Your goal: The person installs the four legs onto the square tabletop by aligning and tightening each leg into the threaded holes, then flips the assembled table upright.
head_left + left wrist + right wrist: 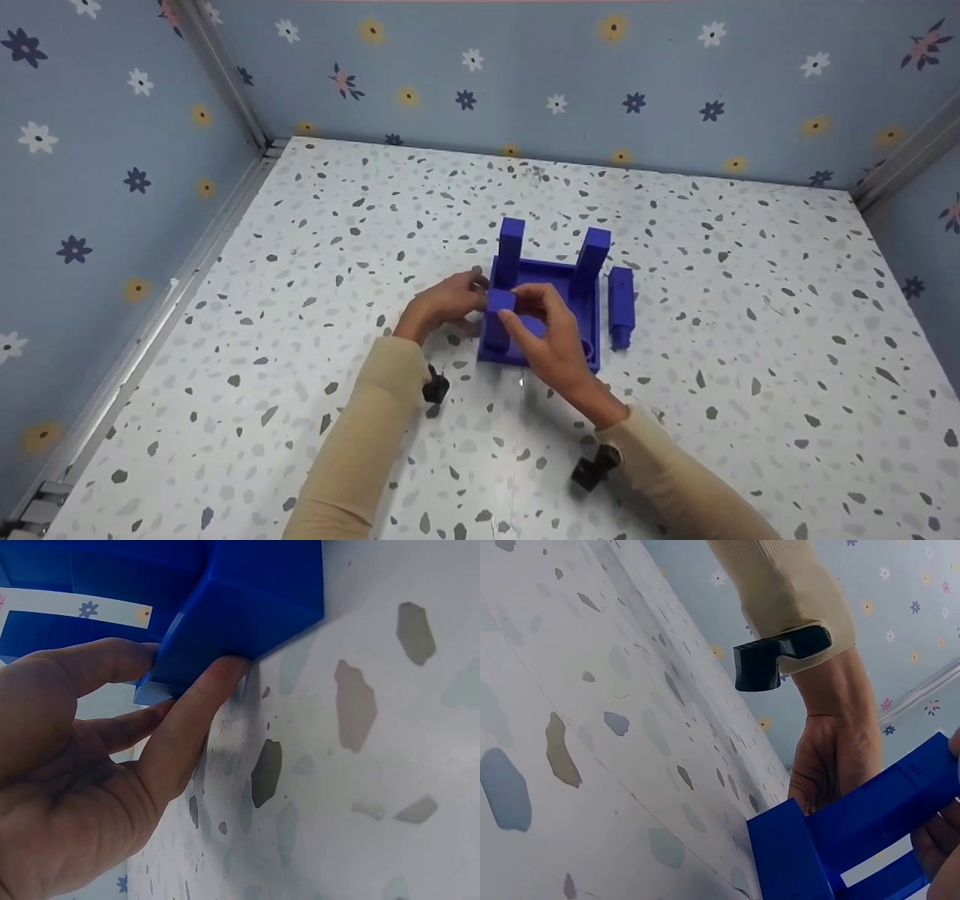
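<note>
A blue square base [540,364] with a raised rim lies on the table, like a small table turned upside down. Blue legs stand at its back left [511,244] and back right [594,251] corners. At the front left corner stands another blue leg [500,330]; my right hand [555,341] pinches its top between thumb and fingers. A round socket [587,349] shows at the front right corner. My left hand [450,298] is at the base's left side. In the left wrist view, its extended fingers [184,720] touch the blue side wall [247,615] near the tabletop.
A loose blue leg [621,304] with a narrower peg end lies just right of the base. The speckled white table [750,300] meets flowered blue panels [510,75] at the back and sides. Black devices [435,386] sit at both wrists.
</note>
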A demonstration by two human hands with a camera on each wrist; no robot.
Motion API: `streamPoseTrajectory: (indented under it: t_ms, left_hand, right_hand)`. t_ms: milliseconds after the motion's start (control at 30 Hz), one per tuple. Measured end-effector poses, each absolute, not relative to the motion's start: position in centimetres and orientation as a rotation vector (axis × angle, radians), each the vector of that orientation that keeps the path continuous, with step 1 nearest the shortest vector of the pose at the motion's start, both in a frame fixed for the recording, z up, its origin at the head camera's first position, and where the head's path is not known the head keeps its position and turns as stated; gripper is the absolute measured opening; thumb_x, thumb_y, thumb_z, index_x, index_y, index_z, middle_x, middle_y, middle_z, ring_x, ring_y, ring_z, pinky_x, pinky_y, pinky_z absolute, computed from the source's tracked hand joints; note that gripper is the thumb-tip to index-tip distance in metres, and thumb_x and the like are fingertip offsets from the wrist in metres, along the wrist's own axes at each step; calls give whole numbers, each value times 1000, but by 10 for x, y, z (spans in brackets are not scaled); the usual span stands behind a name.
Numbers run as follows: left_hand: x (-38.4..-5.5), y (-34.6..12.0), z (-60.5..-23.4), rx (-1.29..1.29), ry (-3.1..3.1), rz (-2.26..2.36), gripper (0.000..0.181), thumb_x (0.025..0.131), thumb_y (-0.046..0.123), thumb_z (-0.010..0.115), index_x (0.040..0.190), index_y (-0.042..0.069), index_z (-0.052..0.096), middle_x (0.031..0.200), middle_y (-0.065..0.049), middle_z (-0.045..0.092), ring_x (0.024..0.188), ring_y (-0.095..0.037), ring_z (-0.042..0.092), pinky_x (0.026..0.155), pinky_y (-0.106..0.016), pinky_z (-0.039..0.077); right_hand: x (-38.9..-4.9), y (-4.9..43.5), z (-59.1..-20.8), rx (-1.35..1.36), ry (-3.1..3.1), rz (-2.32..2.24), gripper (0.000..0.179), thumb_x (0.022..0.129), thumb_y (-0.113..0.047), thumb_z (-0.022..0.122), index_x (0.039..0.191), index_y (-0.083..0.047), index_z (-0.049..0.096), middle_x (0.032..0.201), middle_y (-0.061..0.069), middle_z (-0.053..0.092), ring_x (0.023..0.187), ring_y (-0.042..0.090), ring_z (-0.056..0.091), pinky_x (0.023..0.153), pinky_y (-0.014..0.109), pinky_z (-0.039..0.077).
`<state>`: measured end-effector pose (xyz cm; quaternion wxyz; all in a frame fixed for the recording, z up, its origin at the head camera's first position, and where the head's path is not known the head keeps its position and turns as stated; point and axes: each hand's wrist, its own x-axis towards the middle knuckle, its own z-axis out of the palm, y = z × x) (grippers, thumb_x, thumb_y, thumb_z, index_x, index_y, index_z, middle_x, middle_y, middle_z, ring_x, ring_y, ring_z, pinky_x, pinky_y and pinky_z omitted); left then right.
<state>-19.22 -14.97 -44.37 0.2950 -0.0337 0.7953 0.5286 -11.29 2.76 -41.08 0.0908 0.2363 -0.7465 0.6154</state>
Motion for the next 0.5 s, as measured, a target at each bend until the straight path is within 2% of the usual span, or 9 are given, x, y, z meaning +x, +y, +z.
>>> streamPoseTrajectory:
  t_ms: [333,500]
  left_hand:
    - [-192,-149,-445,-83,2150,1376,72,87,26,64,148,8,30,135,-13,52,114,-25,59,78,-34,58]
    - [-192,-149,-443,-73,2170,1353,65,87,26,64,143,9,37,132,-12,53,113,-25,59,76,-35,58]
  right_hand:
    - [-114,30,-409,703,-2254,1838,28,88,0,64,111,12,54,106,20,60,96,31,64,88,41,54]
    - [-115,31,-408,725,-2253,1830,28,88,0,64,111,12,54,106,20,60,96,30,64,87,38,55]
